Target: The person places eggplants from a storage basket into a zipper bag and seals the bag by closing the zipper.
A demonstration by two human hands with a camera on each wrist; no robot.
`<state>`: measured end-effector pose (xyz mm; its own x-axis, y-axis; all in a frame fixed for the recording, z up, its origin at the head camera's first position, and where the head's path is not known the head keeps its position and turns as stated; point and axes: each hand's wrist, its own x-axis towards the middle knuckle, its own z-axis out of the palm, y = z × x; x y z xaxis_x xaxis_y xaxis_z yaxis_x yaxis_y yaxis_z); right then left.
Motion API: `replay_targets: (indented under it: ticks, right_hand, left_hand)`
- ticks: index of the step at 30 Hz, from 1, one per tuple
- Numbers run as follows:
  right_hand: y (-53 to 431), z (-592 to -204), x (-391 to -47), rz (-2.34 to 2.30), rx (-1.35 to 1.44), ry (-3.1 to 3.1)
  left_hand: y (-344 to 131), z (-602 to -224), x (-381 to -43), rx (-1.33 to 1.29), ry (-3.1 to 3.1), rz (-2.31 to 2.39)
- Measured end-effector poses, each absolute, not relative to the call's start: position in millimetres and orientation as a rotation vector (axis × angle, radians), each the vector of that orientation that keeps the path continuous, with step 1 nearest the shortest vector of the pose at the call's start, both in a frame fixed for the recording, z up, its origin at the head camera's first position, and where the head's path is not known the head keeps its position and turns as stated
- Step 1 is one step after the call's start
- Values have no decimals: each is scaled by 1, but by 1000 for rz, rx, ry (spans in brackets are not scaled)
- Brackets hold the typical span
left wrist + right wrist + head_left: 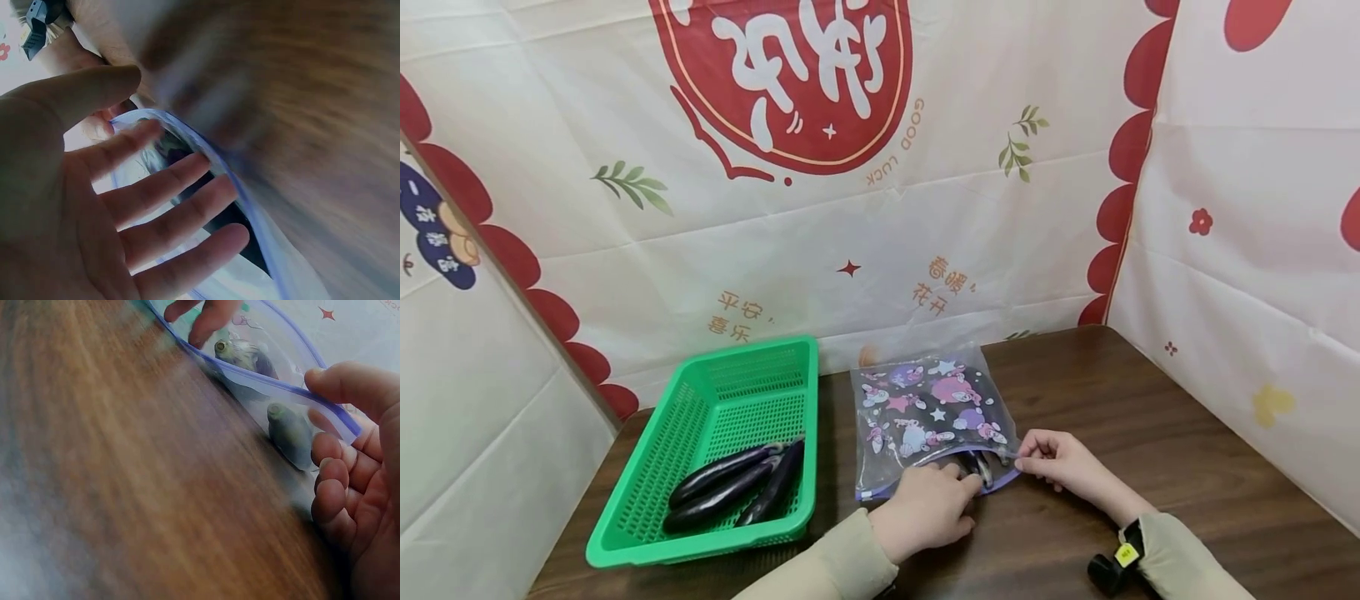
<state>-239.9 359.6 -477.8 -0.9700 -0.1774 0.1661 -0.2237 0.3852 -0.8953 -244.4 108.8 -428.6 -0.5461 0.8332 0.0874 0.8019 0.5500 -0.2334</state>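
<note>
One hand, the left hand (928, 508), has extended fingers at the open mouth of a printed bag (917, 404) and grasps nothing; the right hand (1063, 463) pinches the bag's right near corner. Eggplants (242, 357) lie inside. At left, a green basket (700, 548) holds three more eggplants (722, 497). Far behind hangs printed cloth (805, 225).

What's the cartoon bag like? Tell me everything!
The bag is clear, plastic-looking, printed with pink, purple and white characters and stars. It lies on the table, right of the green basket, its purple zip edge open toward the person. Eggplants are inside. The right hand pinches its right end; the left hand is at its opening.
</note>
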Motion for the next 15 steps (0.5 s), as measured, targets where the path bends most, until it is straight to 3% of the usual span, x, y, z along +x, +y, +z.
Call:
replay_targets:
  ticks: [15]
  right_hand:
    - [360,-480,-241,1657,367,-2576]
  left_hand:
    - [115,-423,-243,-1367,-2701,283]
